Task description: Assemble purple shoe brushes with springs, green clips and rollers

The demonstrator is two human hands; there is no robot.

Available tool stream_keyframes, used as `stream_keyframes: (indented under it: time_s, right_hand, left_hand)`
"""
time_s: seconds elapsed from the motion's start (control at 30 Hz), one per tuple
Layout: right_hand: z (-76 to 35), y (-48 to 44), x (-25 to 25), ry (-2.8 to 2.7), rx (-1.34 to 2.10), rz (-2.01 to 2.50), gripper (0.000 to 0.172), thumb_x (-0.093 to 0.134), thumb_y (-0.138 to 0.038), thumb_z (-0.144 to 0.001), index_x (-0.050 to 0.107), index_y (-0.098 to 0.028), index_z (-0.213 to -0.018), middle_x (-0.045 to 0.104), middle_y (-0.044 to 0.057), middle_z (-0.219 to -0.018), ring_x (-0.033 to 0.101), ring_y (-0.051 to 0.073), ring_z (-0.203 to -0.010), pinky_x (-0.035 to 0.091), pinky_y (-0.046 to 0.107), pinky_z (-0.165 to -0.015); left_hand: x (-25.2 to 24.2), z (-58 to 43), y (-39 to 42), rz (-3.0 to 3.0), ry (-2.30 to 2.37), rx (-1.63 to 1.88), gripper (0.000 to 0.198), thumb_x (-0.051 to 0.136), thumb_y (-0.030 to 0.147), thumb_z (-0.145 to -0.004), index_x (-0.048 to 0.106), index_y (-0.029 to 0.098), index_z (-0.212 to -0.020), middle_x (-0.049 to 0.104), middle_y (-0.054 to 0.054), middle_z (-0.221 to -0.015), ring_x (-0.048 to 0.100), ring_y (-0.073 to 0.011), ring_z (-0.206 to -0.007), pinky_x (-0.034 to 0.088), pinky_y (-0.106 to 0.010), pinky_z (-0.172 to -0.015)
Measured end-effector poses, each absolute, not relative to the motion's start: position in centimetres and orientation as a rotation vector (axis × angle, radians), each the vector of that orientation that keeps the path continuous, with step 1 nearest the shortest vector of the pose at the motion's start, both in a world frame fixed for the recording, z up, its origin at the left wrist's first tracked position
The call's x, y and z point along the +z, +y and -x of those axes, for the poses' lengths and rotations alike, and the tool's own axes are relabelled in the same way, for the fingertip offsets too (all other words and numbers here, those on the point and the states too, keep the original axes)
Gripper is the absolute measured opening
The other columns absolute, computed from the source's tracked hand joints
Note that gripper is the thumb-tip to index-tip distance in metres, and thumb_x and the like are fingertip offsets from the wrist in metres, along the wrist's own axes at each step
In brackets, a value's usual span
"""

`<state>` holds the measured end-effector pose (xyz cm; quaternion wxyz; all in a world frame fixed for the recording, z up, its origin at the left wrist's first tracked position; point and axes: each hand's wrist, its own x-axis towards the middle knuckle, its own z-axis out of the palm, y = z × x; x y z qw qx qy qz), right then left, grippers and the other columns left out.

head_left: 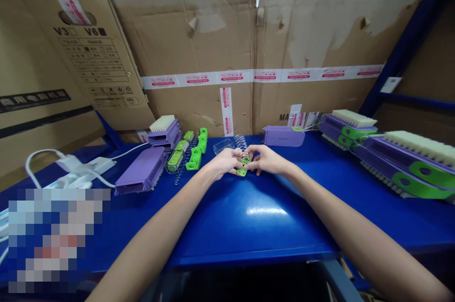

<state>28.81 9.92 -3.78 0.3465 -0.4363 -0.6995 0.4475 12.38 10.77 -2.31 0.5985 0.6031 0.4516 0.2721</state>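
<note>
My left hand [223,162] and my right hand [268,160] meet over the middle of the blue table [249,216]. Between their pinched fingertips sits a small green plastic part [243,165] with a metal spring on it. Both hands grip this piece together, just above the table top. A second coiled spring [241,141] and a clear plastic piece [222,146] lie right behind the hands.
Purple housings [142,169], green parts [195,150] and springs lie at the left. A purple case [283,136] lies behind. Assembled purple brushes [391,160] are stacked at the right. A white power strip [85,169] with cable sits far left. Cardboard boxes [213,46] wall the back.
</note>
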Motion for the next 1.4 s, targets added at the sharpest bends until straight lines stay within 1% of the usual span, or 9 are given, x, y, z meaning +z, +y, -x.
stream_keyframes:
  time_s: [0.23, 0.37, 0.47, 0.6, 0.73, 0.83, 1.0, 1.23, 1.4]
  right_hand:
    - [-29.3, 9.8, -3.3, -1.870, 1.209, 1.126, 0.038, 0.076, -0.027, -0.062, 0.061, -0.014, -0.094, 0.062, 0.001, -0.069, 0.057, 0.011, -0.056, 0.050, 0.020, -0.042]
    - [-29.2, 10.0, -3.9, -1.938, 1.077, 1.170, 0.039, 0.073, -0.024, -0.064, 0.061, -0.014, -0.100, 0.064, 0.002, -0.075, 0.055, 0.010, -0.053, 0.046, 0.019, -0.040]
    - [-29.1, 10.3, -4.5, -1.994, 0.892, 1.161, 0.035, 0.070, -0.025, -0.066, 0.062, -0.014, -0.099, 0.064, 0.001, -0.077, 0.052, 0.008, -0.051, 0.041, 0.018, -0.039]
    - [-29.0, 10.4, -4.6, -1.987, 0.739, 1.118, 0.032, 0.069, -0.024, -0.067, 0.064, -0.014, -0.096, 0.063, 0.000, -0.074, 0.052, 0.008, -0.053, 0.042, 0.019, -0.046]
    - [-28.9, 10.1, -4.3, -1.973, 0.732, 1.136, 0.028, 0.069, -0.023, -0.066, 0.064, -0.015, -0.093, 0.062, 0.000, -0.071, 0.053, 0.010, -0.055, 0.043, 0.021, -0.049]
    - [-28.8, 10.0, -4.1, -1.980, 0.724, 1.150, 0.026, 0.069, -0.022, -0.065, 0.063, -0.016, -0.090, 0.062, -0.001, -0.075, 0.053, 0.009, -0.055, 0.042, 0.021, -0.050]
    - [-28.7, 9.9, -4.1, -2.012, 0.658, 1.203, 0.026, 0.070, -0.028, -0.066, 0.063, -0.017, -0.089, 0.059, -0.002, -0.076, 0.049, 0.007, -0.051, 0.038, 0.019, -0.047]
    - [-28.5, 9.8, -4.2, -1.894, 0.874, 1.201, 0.029, 0.072, -0.026, -0.064, 0.061, -0.019, -0.091, 0.057, -0.001, -0.080, 0.049, 0.005, -0.048, 0.038, 0.016, -0.039]
    - [-28.4, 9.6, -4.0, -1.822, 1.008, 1.128, 0.039, 0.067, -0.023, -0.067, 0.059, -0.020, -0.104, 0.058, 0.000, -0.085, 0.049, 0.005, -0.048, 0.038, 0.016, -0.035]
  left_hand:
    - [-2.5, -12.2, 11.0, -1.333, 1.014, 0.635, 0.044, 0.061, -0.006, -0.054, 0.069, 0.011, -0.094, 0.069, -0.008, -0.085, 0.065, -0.0143, -0.069, 0.056, -0.026, -0.065]
    - [-2.5, -12.0, 11.1, -1.363, 1.010, 0.632, 0.049, 0.057, -0.007, -0.055, 0.069, 0.012, -0.098, 0.069, -0.007, -0.085, 0.065, -0.0142, -0.070, 0.057, -0.024, -0.063]
    - [-2.5, -12.0, 11.0, -1.378, 1.006, 0.646, 0.048, 0.054, -0.009, -0.056, 0.070, 0.012, -0.096, 0.070, -0.007, -0.086, 0.065, -0.0135, -0.070, 0.056, -0.023, -0.061]
    - [-2.5, -11.7, 11.2, -1.372, 0.930, 0.653, 0.046, 0.056, -0.008, -0.058, 0.069, 0.014, -0.096, 0.070, -0.006, -0.089, 0.066, -0.0145, -0.073, 0.057, -0.025, -0.065]
    - [-2.3, -11.4, 11.2, -1.385, 0.881, 0.626, 0.045, 0.059, -0.006, -0.059, 0.069, 0.014, -0.098, 0.070, -0.006, -0.092, 0.066, -0.0148, -0.077, 0.056, -0.026, -0.068]
    - [-2.0, -11.4, 11.0, -1.403, 0.896, 0.600, 0.046, 0.060, -0.005, -0.059, 0.067, 0.015, -0.100, 0.070, -0.006, -0.095, 0.066, -0.0150, -0.079, 0.056, -0.026, -0.068]
    - [-2.0, -11.6, 10.9, -1.433, 0.886, 0.567, 0.044, 0.063, -0.003, -0.057, 0.066, 0.013, -0.099, 0.069, -0.008, -0.093, 0.065, -0.0152, -0.077, 0.055, -0.026, -0.066]
    - [-2.1, -12.3, 10.6, -1.410, 0.960, 0.615, 0.041, 0.054, -0.007, -0.053, 0.066, 0.011, -0.089, 0.069, -0.007, -0.085, 0.064, -0.0141, -0.069, 0.055, -0.025, -0.061]
    - [-1.9, -12.4, 10.6, -1.318, 0.978, 0.721, 0.046, 0.057, -0.008, -0.055, 0.065, 0.012, -0.095, 0.069, -0.006, -0.085, 0.066, -0.0151, -0.071, 0.056, -0.028, -0.067]
